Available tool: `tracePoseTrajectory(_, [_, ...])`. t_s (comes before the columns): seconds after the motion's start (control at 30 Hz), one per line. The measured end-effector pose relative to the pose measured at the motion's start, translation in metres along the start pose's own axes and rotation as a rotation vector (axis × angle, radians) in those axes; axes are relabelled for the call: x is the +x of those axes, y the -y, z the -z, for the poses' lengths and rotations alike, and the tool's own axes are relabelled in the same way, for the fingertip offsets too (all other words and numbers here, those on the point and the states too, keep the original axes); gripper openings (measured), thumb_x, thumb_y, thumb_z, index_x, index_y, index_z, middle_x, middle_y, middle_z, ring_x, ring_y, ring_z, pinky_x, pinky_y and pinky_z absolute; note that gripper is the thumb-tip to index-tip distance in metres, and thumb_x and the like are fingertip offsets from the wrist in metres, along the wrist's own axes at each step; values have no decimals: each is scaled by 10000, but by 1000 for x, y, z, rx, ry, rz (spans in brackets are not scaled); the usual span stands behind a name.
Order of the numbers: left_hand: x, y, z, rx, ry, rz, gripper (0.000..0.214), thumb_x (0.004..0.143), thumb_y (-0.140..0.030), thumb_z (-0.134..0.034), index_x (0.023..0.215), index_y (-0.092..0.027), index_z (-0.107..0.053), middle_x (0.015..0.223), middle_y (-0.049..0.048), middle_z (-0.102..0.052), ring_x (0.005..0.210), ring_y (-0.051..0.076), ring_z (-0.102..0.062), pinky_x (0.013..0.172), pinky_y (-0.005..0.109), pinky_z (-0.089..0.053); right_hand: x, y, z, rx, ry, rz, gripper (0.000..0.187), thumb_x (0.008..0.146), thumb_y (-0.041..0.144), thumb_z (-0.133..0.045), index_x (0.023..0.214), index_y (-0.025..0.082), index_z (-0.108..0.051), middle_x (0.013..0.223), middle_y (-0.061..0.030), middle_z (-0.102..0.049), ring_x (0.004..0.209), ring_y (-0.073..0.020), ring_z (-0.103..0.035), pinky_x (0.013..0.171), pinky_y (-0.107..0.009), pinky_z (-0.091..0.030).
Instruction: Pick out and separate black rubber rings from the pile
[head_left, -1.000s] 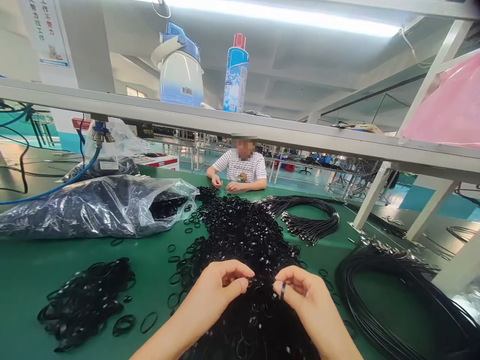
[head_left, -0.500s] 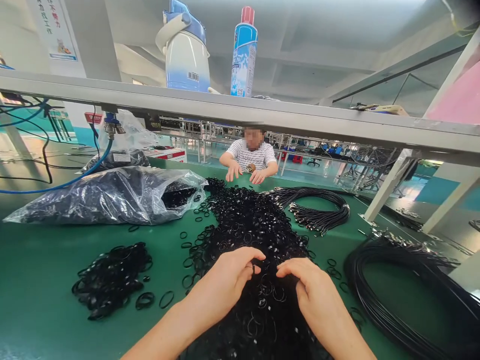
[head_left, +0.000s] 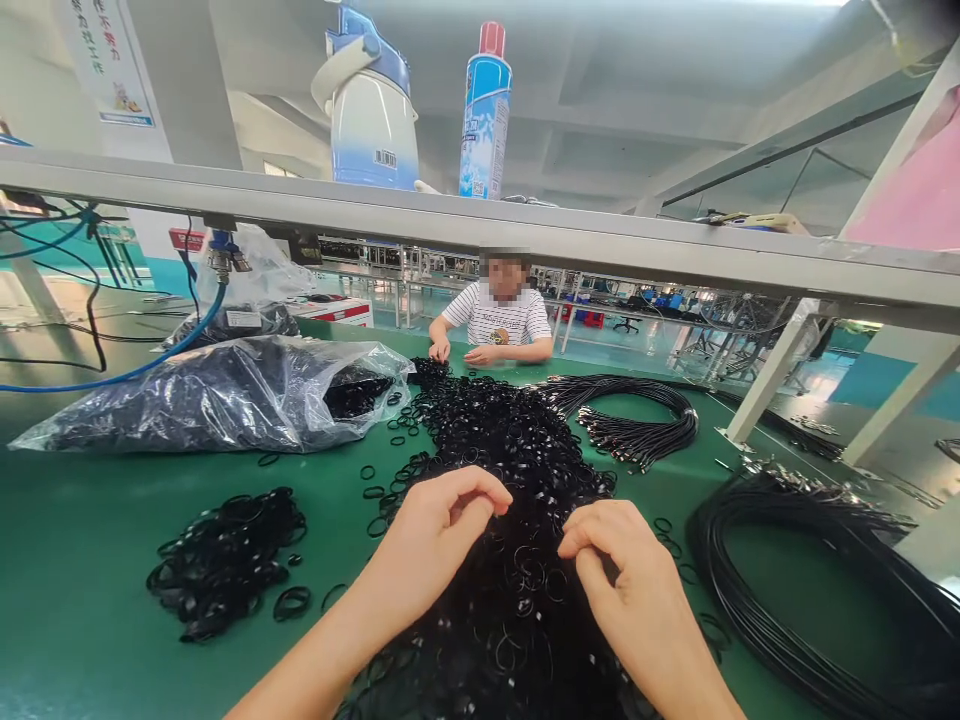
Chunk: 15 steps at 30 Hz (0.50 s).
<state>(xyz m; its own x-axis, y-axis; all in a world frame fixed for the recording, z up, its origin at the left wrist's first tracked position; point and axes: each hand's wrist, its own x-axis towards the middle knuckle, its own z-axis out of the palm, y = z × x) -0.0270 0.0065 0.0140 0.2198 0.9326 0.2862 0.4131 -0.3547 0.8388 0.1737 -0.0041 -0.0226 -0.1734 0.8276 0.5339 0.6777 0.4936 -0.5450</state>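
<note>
A long heap of small black rings (head_left: 495, 420) runs down the middle of the green tabletop. My left hand (head_left: 446, 525) is over the heap, thumb and forefinger pinched together; whatever may be between the tips is too small to make out. To its right, my right hand (head_left: 626, 570) also hovers at the heap with fingers curled in and the thumb closed against them, and its fingertips hide any content. On the left lies a smaller pile of black rings (head_left: 225, 560), with a few loose rings (head_left: 291, 602) beside it.
A clear plastic bag (head_left: 210, 395) of black pieces lies open toward the heap. Coiled black cables (head_left: 720, 560) sit at right, another cable bundle (head_left: 637, 420) behind. Across the table a person (head_left: 502, 315) works with both hands. A shelf beam (head_left: 480, 215) crosses above, carrying a jug (head_left: 373, 120) and spray can (head_left: 486, 120).
Both my hands have risen slightly, and their fingers have closed into pinches. The person opposite has moved both hands lower and leftward, one now at the heap's far end.
</note>
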Motion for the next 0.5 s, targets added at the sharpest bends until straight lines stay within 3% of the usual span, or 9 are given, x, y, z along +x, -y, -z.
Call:
tracePoseTrajectory(0.1, [-1, -7, 11, -38, -124, 7, 181, 843, -182, -466, 792, -239, -630, 750, -56, -616, 668, 105, -520, 623, 210, -401, -1, 8, -4, 6, -34, 18, 147, 841, 167, -482, 819, 265, -589, 947, 1, -607, 952, -201, -509, 829, -373, -414])
tracePoseTrajectory(0.23, [-8, -19, 28, -76, -316, -62, 158, 827, -175, -522, 786, -241, -659, 703, -59, -615, 632, 91, -520, 598, 197, -405, -6, 11, -14, -2, -11, 50, 111, 884, 267, -484, 824, 273, -578, 941, 3, -610, 917, -194, -528, 818, -379, -425])
tracePoseTrajectory(0.37, [-18, -33, 42, -178, -537, -221, 146, 814, -140, -556, 792, -217, -679, 781, -25, -653, 643, 92, -525, 613, 204, -431, -12, 1, -23, -53, 6, 94, 123, 891, 261, -467, 833, 264, -575, 923, -10, -615, 886, -204, -550, 785, -384, -454])
tracePoseTrajectory(0.5, [-33, -50, 60, -377, -764, -463, 215, 800, -30, -516, 789, -187, -664, 853, 12, -667, 648, 92, -514, 613, 222, -427, -20, 1, -39, -35, -20, 196, 124, 883, 203, -449, 904, 247, -563, 868, -25, -624, 797, -182, -601, 678, -305, -507])
